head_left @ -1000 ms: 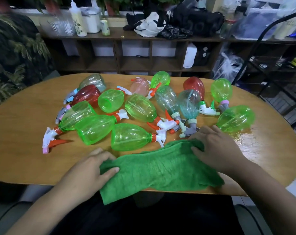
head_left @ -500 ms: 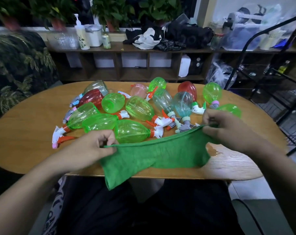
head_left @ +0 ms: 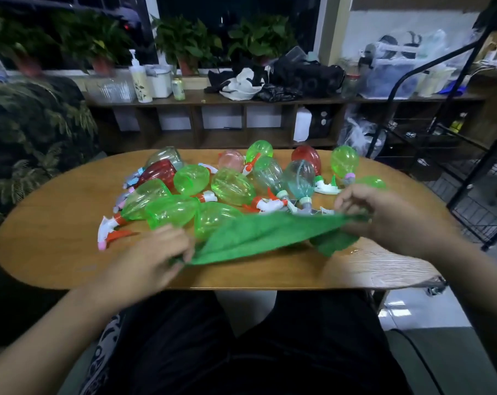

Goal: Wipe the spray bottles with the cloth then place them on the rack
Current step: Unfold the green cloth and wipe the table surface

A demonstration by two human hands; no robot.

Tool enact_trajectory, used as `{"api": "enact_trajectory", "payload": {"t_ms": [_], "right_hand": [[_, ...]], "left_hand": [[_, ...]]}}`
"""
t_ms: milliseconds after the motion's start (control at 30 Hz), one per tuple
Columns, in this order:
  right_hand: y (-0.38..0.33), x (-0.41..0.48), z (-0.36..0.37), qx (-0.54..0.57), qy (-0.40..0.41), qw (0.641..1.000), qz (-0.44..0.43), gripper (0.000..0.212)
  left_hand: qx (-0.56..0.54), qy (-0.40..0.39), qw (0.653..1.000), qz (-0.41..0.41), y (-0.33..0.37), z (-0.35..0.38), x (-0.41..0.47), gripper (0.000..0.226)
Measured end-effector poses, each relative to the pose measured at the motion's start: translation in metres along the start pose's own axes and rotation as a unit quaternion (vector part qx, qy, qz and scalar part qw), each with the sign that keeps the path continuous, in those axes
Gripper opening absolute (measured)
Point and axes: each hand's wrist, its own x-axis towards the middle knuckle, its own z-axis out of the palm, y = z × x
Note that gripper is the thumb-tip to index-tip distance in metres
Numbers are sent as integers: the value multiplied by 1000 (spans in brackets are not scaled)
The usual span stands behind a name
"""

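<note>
Green cloth (head_left: 264, 235) pulled taut between both hands, low centre of frame

Left hand (head_left: 147, 258) pinches the cloth's near-left corner with curled fingers. It is motion-blurred, so I cannot tell which fingers grip. Right hand (head_left: 384, 218) pinches the far-right end, thumb and fingers closed on the fabric, with a loose flap hanging below. The cloth is lifted off the table (head_left: 56, 223). It slants from lower left of centre up to right of centre and hides the near edge of the pile.

Spray bottles (head_left: 170, 210) lie on their sides in a heap at mid-frame, touching and overlapping. Most are green. A red bottle (head_left: 307, 159) sits at the back, another at the left, one is pinkish, and a teal-clear bottle (head_left: 301, 178) lies near the right hand. White and orange trigger heads point all ways.

Black wire rack (head_left: 469, 166) stands at the right edge of frame, apart from the table. Low wooden shelf unit (head_left: 241, 138) runs behind the table, with a pump bottle (head_left: 139, 78) and dark clutter on top. Potted plants (head_left: 184, 44) line the top of frame. Leaf-print fabric (head_left: 33, 132) fills the left edge.
</note>
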Motion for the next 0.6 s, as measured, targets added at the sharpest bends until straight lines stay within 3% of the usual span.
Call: {"api": "enact_trajectory", "payload": {"t_ms": [100,167,267,400,600], "right_hand": [[22,-16,24,-48,-164,985,18,39],[36,-20,38,-77,-203,976,13,41],[42,-19,45,-62,-194,979,23,45],[38,-15,47,-48,-193,980,20,44],[36,-15,45,-47,-190,981,0,40]], "left_hand": [[-48,-52,996,-62,0,34,-36,49],[-92,-61,987,-119,5,37,-47,42],[-117,-95,974,-168,13,28,-41,42],[-23,-128,970,-205,14,27,-19,48],[-82,-121,971,-188,14,30,-19,17]]}}
